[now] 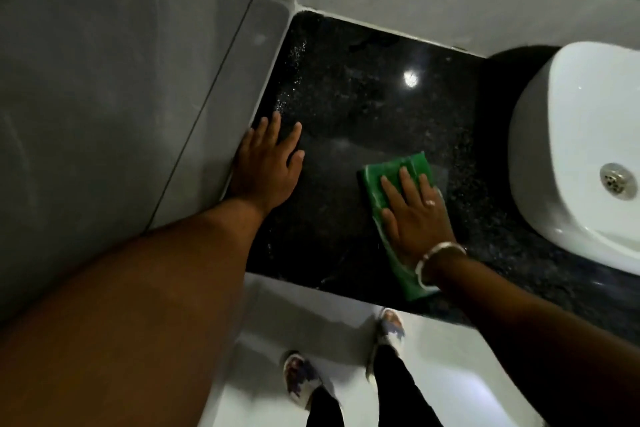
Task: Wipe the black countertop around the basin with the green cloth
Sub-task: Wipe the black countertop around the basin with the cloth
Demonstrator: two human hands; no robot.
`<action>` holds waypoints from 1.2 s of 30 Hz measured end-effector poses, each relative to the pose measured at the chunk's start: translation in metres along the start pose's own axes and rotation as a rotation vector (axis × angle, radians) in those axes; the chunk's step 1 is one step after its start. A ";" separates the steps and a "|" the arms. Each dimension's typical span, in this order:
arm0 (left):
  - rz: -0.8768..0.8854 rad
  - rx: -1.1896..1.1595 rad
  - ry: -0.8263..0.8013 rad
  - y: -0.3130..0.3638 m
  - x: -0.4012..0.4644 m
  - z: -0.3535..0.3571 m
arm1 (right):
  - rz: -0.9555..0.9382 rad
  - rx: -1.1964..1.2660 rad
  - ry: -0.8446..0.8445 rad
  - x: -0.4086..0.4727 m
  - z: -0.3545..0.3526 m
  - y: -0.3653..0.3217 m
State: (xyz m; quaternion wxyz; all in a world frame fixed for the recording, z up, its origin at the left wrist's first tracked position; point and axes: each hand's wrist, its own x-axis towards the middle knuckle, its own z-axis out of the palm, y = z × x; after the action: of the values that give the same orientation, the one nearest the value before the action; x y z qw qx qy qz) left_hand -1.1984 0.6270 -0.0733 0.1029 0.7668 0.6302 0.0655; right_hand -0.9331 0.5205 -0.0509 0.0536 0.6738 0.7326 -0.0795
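**Flat palm on the green cloth, beside the basin**

The right hand lies flat on the green cloth, fingers spread and straight, pressing it down onto the black countertop rather than pinching it; a ring shows on one finger and a pale bangle circles the wrist. The cloth is folded; its far end sticks out past the fingertips, its near end runs under the wrist toward the front edge of the counter, and the part beneath the palm is hidden, so its full shape cannot be made out. It sits on the counter just left of the white basin, apart from it.

The left hand rests open and empty on the counter, palm down, its outer edge against the grey tiled wall at the left side; the two hands are well apart.

The basin is cut off by the right edge of the picture; only its left part and the metal drain show. The counter surface is dim, with one bright light reflection; fine specks near the wall may be water or the stone's grain, which cannot be told. Below the counter edge, two shoes stand on the pale floor, blurred.
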 end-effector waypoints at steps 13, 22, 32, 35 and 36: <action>-0.019 -0.022 0.018 0.003 -0.004 -0.004 | 0.104 0.322 0.062 0.113 -0.021 0.009; -0.152 -0.105 0.090 0.122 -0.010 0.006 | 0.151 0.103 -0.002 0.122 -0.005 0.028; -0.033 0.044 -0.101 0.074 0.145 0.001 | 0.140 0.105 0.056 0.122 -0.002 0.029; -0.031 0.073 -0.157 0.054 0.217 -0.011 | 0.148 0.119 0.076 0.120 0.000 0.029; -0.024 0.096 -0.165 0.047 0.231 -0.014 | 0.148 0.123 0.082 0.120 0.000 0.029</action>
State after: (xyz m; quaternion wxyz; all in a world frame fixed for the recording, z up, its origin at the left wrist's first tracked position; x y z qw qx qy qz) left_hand -1.1111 0.8461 -0.0551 0.1183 0.7660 0.6311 -0.0297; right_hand -0.9143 0.6400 -0.0747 -0.0125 0.7310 0.6760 -0.0926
